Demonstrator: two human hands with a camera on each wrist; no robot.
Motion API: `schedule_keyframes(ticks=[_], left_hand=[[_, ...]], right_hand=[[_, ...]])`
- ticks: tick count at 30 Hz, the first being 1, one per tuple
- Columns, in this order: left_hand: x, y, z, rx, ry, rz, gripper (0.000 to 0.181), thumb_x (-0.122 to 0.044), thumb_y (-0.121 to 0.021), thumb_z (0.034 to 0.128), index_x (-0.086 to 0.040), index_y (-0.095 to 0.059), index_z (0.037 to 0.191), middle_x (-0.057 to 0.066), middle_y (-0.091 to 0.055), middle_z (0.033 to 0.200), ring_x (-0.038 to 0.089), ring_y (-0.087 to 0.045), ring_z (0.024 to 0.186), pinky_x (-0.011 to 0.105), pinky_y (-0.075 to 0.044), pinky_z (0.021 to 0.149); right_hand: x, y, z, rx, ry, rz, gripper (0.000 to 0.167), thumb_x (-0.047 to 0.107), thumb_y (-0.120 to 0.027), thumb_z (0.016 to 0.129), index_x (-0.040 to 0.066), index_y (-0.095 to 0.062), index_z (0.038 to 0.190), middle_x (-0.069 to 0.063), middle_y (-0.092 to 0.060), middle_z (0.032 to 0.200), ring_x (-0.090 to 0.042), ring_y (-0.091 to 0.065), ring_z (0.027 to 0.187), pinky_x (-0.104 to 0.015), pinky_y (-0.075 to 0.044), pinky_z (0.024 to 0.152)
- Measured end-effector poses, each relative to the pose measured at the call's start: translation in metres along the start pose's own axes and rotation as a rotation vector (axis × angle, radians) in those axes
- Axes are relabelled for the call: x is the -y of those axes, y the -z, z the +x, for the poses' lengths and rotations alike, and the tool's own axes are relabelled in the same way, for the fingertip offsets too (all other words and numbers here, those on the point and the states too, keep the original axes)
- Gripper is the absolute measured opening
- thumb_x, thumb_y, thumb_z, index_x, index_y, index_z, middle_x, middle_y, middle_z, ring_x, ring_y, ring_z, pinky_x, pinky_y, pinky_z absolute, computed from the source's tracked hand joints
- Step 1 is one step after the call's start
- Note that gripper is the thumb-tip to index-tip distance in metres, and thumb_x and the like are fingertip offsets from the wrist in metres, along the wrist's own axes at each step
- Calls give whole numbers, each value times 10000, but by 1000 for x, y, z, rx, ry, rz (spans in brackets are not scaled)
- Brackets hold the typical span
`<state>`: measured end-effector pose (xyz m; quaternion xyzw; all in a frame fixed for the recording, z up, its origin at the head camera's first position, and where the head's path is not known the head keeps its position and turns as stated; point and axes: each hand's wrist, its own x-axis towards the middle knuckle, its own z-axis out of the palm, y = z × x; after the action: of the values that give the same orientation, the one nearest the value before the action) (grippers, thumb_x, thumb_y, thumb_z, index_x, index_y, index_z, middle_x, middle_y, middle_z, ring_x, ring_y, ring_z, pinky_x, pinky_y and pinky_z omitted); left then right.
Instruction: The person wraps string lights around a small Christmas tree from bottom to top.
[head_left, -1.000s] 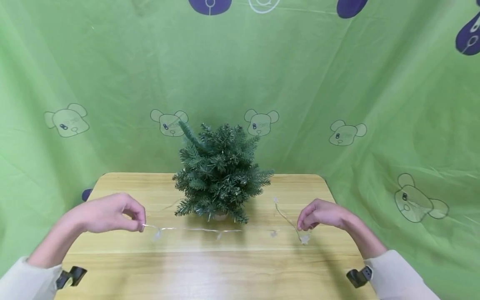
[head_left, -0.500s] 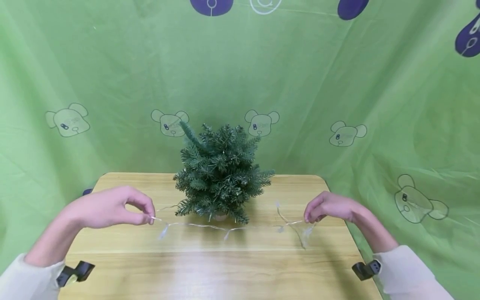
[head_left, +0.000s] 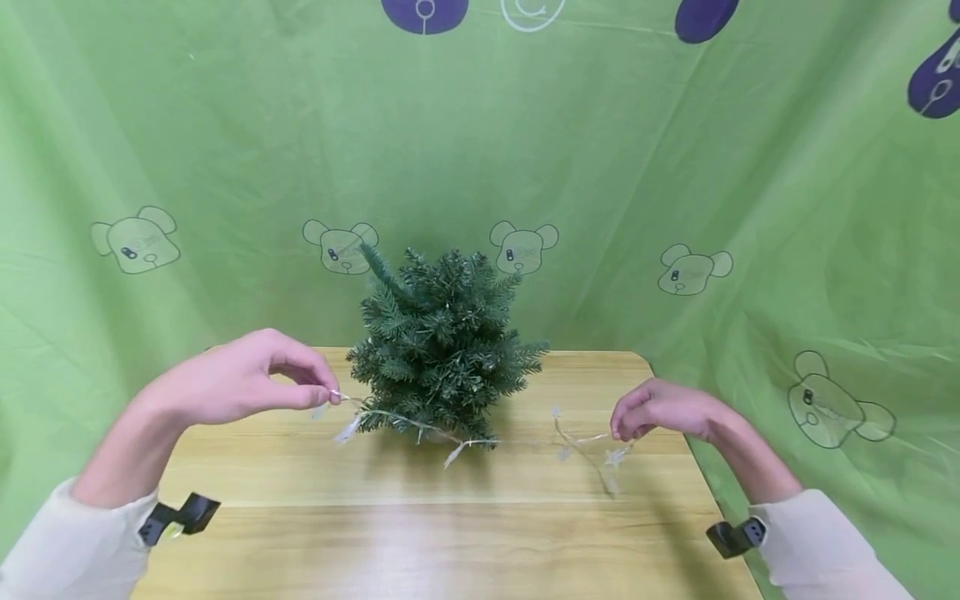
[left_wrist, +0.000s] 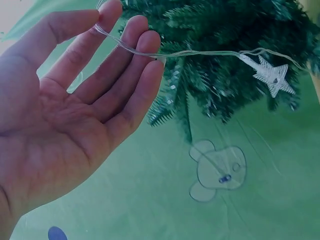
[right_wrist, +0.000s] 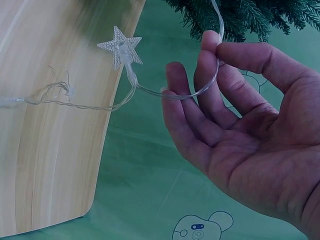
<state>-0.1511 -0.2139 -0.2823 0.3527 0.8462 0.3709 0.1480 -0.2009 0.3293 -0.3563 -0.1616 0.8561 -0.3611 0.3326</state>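
Left hand is coming nearer the tree at its right, while it and the right hand are pinching the star string hanging between them, so keeping slight slack seems wise.

Low branches mostly hide the foot of the tree from me. Between it and the right hand, the light string thins to a faint line against the table, whose near edge is cut off. Markings on the animal heads across the curtain are too small to read.
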Motion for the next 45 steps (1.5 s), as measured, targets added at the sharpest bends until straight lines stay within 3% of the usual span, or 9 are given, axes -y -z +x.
schedule_keyframes(ticks=[6,10,13,22,29,33,38,42,45], left_hand=[[-10,-4,15,7,-40,-73,132,-181,-638,998,-209,-745,1071,-70,-749,1056,156,-707,971,317,-587,888],[-15,-15,29,52,-55,-82,132,-200,-639,999,-206,-755,1061,-64,-750,994,121,-706,887,295,-595,814],[-17,-22,40,75,-66,-69,122,-212,-647,994,-205,-761,1038,-67,-748,937,115,-700,813,286,-594,745],[-33,-37,71,48,-13,-2,118,-263,-664,981,-243,-768,1032,-123,-754,940,71,-708,847,276,-589,813],[-41,-52,91,53,-17,21,128,-209,-659,976,-202,-780,1019,-104,-764,942,37,-699,848,257,-582,820],[-45,-51,96,29,-8,64,120,-207,-663,971,-219,-780,997,-116,-759,917,47,-693,818,261,-579,791],[-46,-41,95,-27,37,128,127,-228,-675,966,-213,-786,1025,-76,-767,949,75,-676,825,316,-571,808],[-47,-36,95,-74,80,132,144,-224,-674,965,-198,-783,1054,-24,-775,1029,94,-674,883,364,-565,851],[-50,-38,98,-81,79,118,144,-219,-673,964,-189,-783,1053,-14,-775,1033,102,-671,870,362,-564,840]], right_hand=[[0,5,-4,-2,7,0,175,143,-634,923,6,-720,990,-130,-730,981,-309,-676,969,-472,-542,940],[3,7,-5,-12,8,-5,172,153,-633,931,19,-720,992,-117,-731,991,-289,-676,969,-465,-543,944],[6,8,-5,-22,9,-10,166,158,-637,926,31,-721,990,-114,-730,993,-282,-677,967,-459,-545,943],[13,14,-12,-52,15,-8,177,163,-637,938,18,-710,1008,-122,-719,1017,-288,-678,996,-405,-544,945],[16,16,-12,-57,16,-2,183,163,-627,949,14,-708,1016,-120,-720,1018,-280,-680,1000,-409,-548,953],[16,15,-11,-62,16,-8,192,183,-634,948,21,-713,1016,-119,-721,1021,-281,-680,1000,-425,-549,956],[15,14,-10,-65,12,7,191,177,-638,941,14,-711,1009,-122,-719,1014,-282,-684,986,-419,-551,952],[13,13,-12,-72,5,18,189,169,-642,934,9,-711,1005,-122,-720,1005,-283,-685,978,-406,-553,945],[12,12,-13,-78,-1,18,190,174,-644,932,13,-712,1005,-119,-722,1005,-280,-686,977,-397,-552,941]])
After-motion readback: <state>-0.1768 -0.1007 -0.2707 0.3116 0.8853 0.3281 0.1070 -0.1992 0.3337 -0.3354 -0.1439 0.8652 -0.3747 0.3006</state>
